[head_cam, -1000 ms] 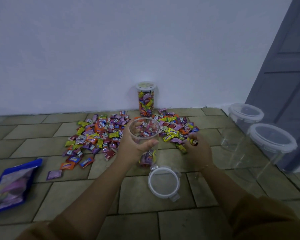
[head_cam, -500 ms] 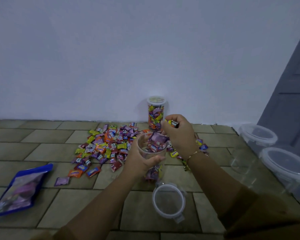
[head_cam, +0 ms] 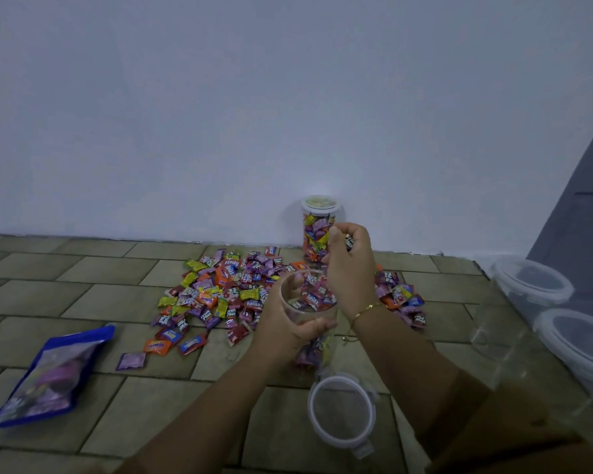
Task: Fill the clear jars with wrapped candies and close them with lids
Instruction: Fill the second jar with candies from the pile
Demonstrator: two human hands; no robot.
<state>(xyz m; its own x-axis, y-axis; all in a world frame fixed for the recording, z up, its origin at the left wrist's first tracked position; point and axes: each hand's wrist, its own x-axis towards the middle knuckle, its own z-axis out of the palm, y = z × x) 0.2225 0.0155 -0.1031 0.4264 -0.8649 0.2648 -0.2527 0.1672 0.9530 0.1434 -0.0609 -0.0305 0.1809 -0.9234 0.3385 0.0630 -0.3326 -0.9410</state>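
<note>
The left hand [head_cam: 285, 331] grips an open clear jar [head_cam: 310, 316] above the tiled floor [head_cam: 83, 295]. The right hand [head_cam: 351, 265], fingers curled around candies [head_cam: 349, 241], hovers over its mouth. A loose lid [head_cam: 341, 410] lies just below, near the candy pile [head_cam: 226, 292].

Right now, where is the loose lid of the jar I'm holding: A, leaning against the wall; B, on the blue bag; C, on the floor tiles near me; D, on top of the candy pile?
C: the loose lid lies flat on the floor tiles, nearer than the open jar gripped by the left hand.
</note>
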